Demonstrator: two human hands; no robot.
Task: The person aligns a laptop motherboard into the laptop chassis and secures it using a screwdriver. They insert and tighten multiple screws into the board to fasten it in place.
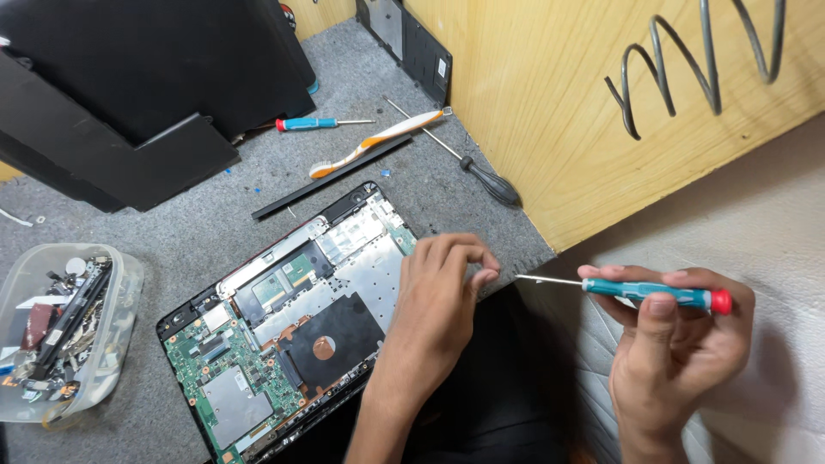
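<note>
Nearest the camera, the right hand point(679, 344) is closed around a slim teal-handled precision screwdriver with a red end cap point(653, 292), held level with its thin steel shaft pointing left toward the other hand. The left hand point(447, 296) rests on the near right edge of the opened laptop base point(284, 331), fingers curled and pinched together at the tips; whether anything sits between them cannot be told. The laptop base lies tilted on the grey felt-covered desk point(172, 249), its cover off: a green circuit board with small silver shields at the left end, dull silver metal plating across the middle, a black square panel with a round hole near the wrist, and a thin dark red rim along the edge. To the left stands a clear plastic tub point(120, 292) packed with dark loose parts. Beyond the laptop base lie a long black plastic strip point(331, 178), an orange-and-white toothbrush point(374, 142), a black-handled screwdriver with a long steel shaft point(481, 176) and a second blue-handled screwdriver with a red cap point(314, 124). Farthest, flat matte black panels point(129, 94) lean over the desk, and a pale grained wooden board point(550, 112) rises at the right.
</note>
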